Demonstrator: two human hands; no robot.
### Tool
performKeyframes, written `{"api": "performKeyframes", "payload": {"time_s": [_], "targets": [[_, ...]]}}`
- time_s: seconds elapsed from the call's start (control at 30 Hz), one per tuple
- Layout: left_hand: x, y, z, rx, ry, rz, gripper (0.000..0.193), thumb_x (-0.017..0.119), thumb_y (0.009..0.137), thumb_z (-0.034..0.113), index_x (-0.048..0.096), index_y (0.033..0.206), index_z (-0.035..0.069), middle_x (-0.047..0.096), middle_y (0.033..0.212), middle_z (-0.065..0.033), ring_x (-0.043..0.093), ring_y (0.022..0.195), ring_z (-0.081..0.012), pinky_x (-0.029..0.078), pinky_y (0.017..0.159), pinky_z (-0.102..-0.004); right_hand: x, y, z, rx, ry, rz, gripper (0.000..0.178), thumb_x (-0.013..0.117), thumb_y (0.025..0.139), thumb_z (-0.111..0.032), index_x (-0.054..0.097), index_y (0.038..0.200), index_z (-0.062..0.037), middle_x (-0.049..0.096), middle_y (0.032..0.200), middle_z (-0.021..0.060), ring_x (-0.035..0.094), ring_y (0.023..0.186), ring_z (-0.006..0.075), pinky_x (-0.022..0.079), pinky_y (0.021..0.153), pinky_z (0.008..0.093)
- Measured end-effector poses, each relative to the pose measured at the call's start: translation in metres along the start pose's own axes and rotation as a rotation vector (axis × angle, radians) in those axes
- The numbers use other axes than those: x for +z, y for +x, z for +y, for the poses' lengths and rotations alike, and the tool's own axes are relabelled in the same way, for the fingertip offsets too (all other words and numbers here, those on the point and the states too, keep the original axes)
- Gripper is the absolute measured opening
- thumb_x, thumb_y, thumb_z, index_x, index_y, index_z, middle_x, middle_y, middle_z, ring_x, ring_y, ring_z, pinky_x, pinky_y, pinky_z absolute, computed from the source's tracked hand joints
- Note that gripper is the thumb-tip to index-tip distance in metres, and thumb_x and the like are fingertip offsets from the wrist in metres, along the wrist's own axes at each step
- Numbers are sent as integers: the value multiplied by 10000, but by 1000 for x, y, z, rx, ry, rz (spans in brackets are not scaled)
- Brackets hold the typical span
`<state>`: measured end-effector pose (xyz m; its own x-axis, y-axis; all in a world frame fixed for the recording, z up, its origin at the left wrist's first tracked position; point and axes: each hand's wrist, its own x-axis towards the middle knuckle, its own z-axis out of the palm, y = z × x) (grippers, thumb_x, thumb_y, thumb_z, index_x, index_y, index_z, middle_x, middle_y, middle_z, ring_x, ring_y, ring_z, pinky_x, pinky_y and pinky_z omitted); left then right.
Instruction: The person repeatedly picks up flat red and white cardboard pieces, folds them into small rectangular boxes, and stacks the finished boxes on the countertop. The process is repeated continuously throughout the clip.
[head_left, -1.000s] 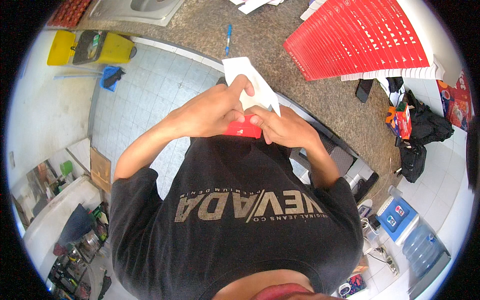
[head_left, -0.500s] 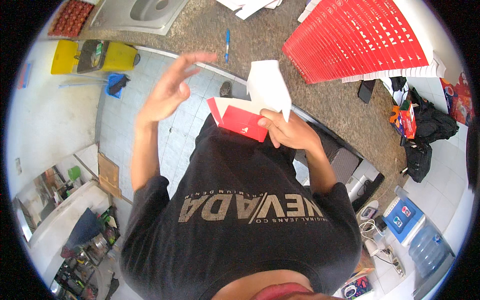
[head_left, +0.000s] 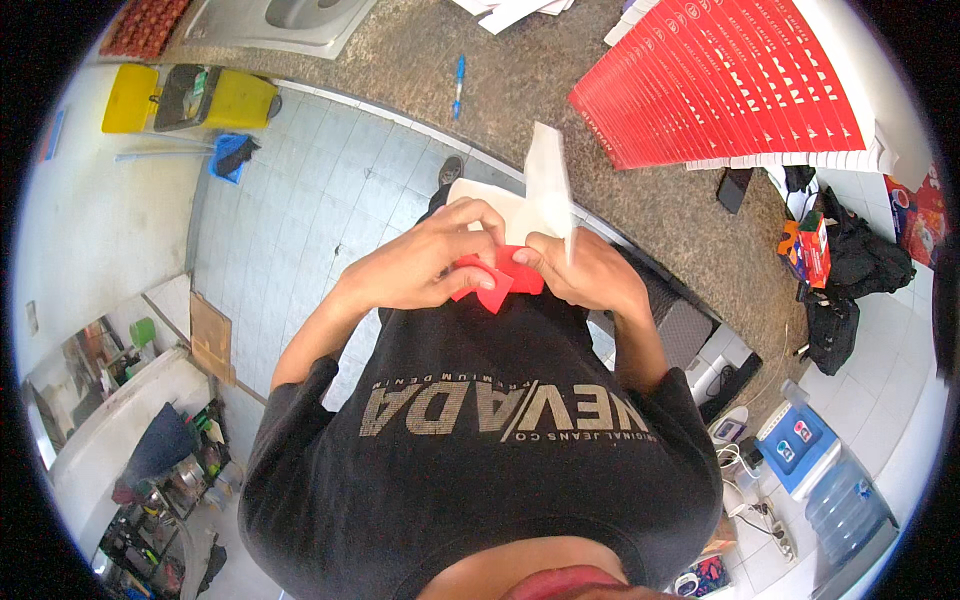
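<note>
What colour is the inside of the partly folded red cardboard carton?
The partly folded red cardboard carton is white inside, seen best in the head view.

Smooth paperboard box (head_left: 514, 213), matt cloth shirt (head_left: 490, 475)

A speckled countertop (head_left: 410, 80) carries a blue pen (head_left: 459, 88), white papers (head_left: 522, 13), red card sheets (head_left: 725, 85) and a dark phone (head_left: 734, 190).

Left hand (head_left: 437, 258) curled; right hand (head_left: 593, 271) seemingly likewise
</note>
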<state>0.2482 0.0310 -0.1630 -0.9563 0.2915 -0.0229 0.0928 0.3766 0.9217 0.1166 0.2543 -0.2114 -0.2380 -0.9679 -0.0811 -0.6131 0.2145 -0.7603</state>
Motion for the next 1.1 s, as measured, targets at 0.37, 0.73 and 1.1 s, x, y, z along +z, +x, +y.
{"api": "performKeyframes", "payload": {"time_s": [0.37, 0.73, 1.1], "targets": [[34, -2, -19, -230, 138, 382, 113, 597, 964, 39, 533, 1048, 0, 589, 1061, -196, 594, 1019, -388, 454, 943, -440, -11, -9, -11, 25, -50, -24, 338, 525, 1027, -339, 594, 924, -25, 616, 677, 264, 638, 677, 485, 468, 588, 574], [29, 13, -17, -187, 94, 234, 340, 600, 1012, 194, 494, 1233, -41, 580, 1201, -241, 549, 1196, -404, 406, 1052, -464, -36, -4, -22, 175, 41, -231, 330, 530, 1034, -339, 562, 886, -45, 591, 583, 205, 640, 621, 460, 465, 573, 571], [75, 6, -43, -239, -361, 611, 510, 415, 1118, 322, 495, 1456, -52, 654, 1339, -212, 587, 1303, -271, 421, 1100, -359, -23, 1, -28, -47, -176, 101, 304, 602, 1002, -324, 647, 904, -40, 616, 677, 220, 644, 655, 436, 480, 587, 526]]}}
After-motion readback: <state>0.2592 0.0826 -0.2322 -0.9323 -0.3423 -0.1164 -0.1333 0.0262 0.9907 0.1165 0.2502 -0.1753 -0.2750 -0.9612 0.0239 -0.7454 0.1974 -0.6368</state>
